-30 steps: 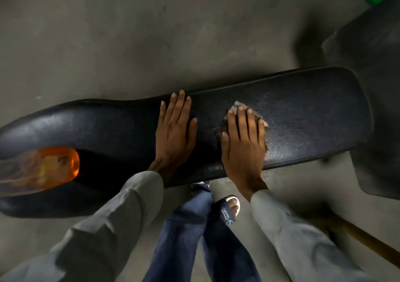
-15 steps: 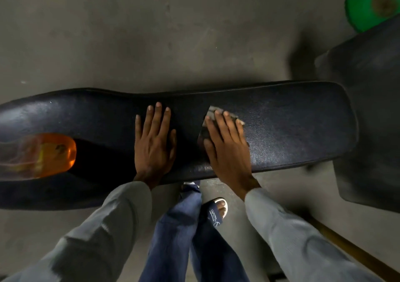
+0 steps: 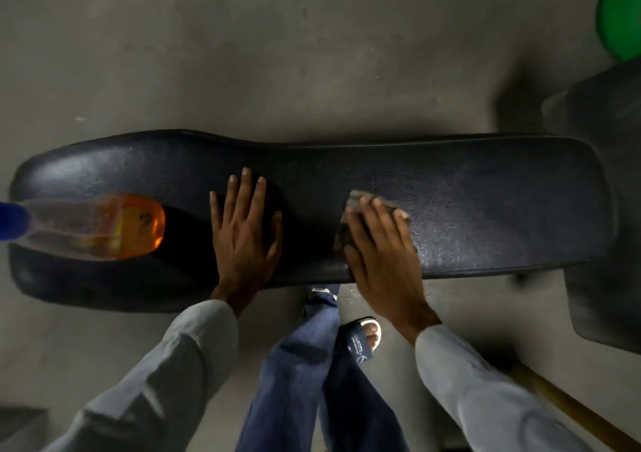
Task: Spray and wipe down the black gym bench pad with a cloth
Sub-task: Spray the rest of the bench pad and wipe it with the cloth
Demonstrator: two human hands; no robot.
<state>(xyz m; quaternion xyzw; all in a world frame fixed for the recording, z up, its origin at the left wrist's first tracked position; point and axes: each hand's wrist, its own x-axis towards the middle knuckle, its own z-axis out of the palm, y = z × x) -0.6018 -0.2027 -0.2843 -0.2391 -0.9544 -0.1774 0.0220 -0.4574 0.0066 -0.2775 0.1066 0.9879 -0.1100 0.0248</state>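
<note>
Bench pad (image 3: pixel 485 202): right hand (image 3: pixel 381 254) hides most of cloth (image 3: pixel 353 202).

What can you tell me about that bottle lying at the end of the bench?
The bottle is clear plastic with a blue cap at the frame's left edge. It lies on its side along the wide end of the black bench pad, base pointing toward the left hand. Orange liquid pools in its base end and glows; the neck end looks mostly clear. Neither hand touches it; only the pad does. Any label is too blurred to read.
</note>
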